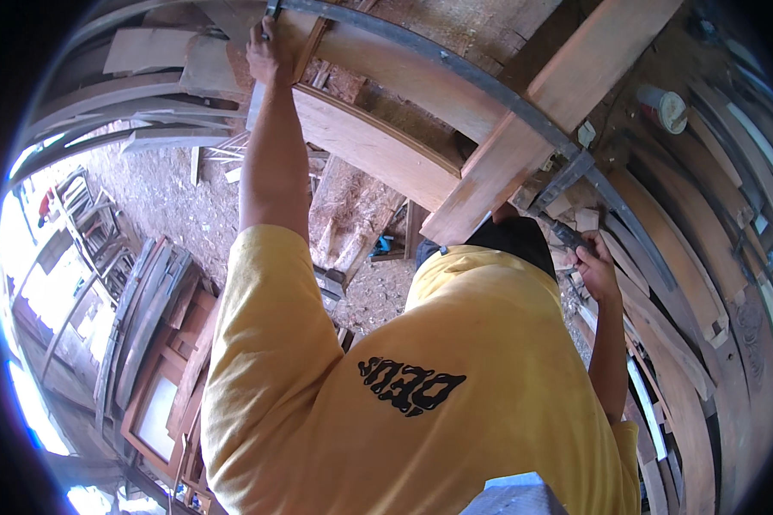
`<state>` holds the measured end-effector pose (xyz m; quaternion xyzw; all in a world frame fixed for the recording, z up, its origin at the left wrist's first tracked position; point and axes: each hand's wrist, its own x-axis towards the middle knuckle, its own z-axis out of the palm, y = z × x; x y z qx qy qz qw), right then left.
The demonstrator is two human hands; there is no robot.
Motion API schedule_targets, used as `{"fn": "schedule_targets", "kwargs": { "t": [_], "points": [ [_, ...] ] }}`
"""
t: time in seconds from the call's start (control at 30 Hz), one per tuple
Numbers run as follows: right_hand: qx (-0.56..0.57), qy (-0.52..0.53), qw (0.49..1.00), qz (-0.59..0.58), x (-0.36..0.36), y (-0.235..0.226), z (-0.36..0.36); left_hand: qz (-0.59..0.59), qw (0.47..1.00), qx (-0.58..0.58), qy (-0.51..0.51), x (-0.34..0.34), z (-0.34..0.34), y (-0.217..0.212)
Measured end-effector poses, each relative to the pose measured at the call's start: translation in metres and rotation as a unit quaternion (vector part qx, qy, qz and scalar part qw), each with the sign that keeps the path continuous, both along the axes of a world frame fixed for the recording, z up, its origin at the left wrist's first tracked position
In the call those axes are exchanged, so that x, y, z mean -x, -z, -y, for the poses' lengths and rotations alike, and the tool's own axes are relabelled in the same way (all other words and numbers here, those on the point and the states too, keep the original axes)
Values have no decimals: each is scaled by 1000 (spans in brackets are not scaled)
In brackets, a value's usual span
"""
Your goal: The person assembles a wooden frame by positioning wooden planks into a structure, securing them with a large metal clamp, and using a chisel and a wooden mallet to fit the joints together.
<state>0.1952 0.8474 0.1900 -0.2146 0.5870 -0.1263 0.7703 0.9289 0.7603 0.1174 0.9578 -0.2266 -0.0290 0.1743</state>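
A long grey metal bar clamp [455, 62] arches across a wooden frame, over a wide board [558, 112] and a narrower plank [374, 142]. My left hand [268, 56] reaches to the frame's far left corner. Its fingers are closed around a dark part at the clamp's end, mostly hidden by the hand. Low on the right, my right hand [594, 264] is wrapped around the clamp's dark screw handle [569, 236]. The sliding jaw [565, 182] sits just above that handle, close to the wide board's near end.
Stacked boards [687, 343] line the right side, and more long planks [137, 94] lie at the upper left. A white bucket [664, 110] stands at the upper right. Wood shavings [172, 193] cover the ground. A wooden window frame [159, 412] leans at the lower left.
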Motion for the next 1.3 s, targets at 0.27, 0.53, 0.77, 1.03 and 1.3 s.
{"fn": "schedule_targets", "kwargs": {
  "t": [0.27, 0.53, 0.77, 1.03, 1.3],
  "points": [
    [-106, -24, 993, -47, -6, -4, 7, 41, 999, -4, -20, -20, -13, 12],
    [34, -124, 992, -9, 7, -9, -5, 67, 997, 41, 18, -6, -8, 5],
    [65, -81, 993, -60, -11, -6, -11, 34, 997, 54, 36, -6, -6, 0],
    [-94, -91, 989, -75, 30, 15, -12, 44, 997, 22, 55, -8, -9, 9],
    [72, -81, 990, -95, 13, 3, -20, 42, 997, -17, 62, -17, -9, 14]
  ]
}}
